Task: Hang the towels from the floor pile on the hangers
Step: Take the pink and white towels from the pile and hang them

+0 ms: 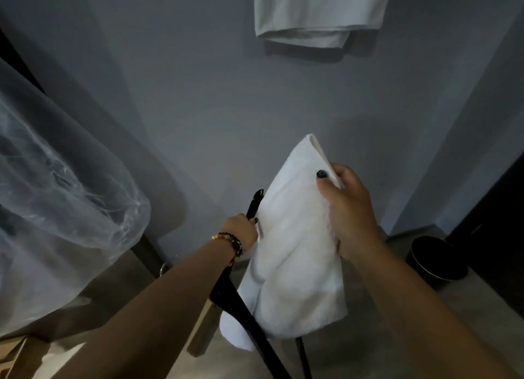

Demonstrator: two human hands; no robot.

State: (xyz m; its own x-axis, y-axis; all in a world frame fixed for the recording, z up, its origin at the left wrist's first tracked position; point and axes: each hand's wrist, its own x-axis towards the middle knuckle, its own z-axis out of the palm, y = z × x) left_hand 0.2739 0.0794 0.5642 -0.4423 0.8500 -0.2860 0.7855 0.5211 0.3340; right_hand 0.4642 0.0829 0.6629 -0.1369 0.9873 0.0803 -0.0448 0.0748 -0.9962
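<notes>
The left hand grips the hanger; the right hand pinches the towel, which looks soft and light, best held at its edge.

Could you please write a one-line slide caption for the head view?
Left hand grips a black hanger while right hand holds a white towel draped over it.

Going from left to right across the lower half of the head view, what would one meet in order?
Clear plastic sheet → left hand gripping the black hanger → white towel → right hand pinching the towel → dark round bin.
</notes>
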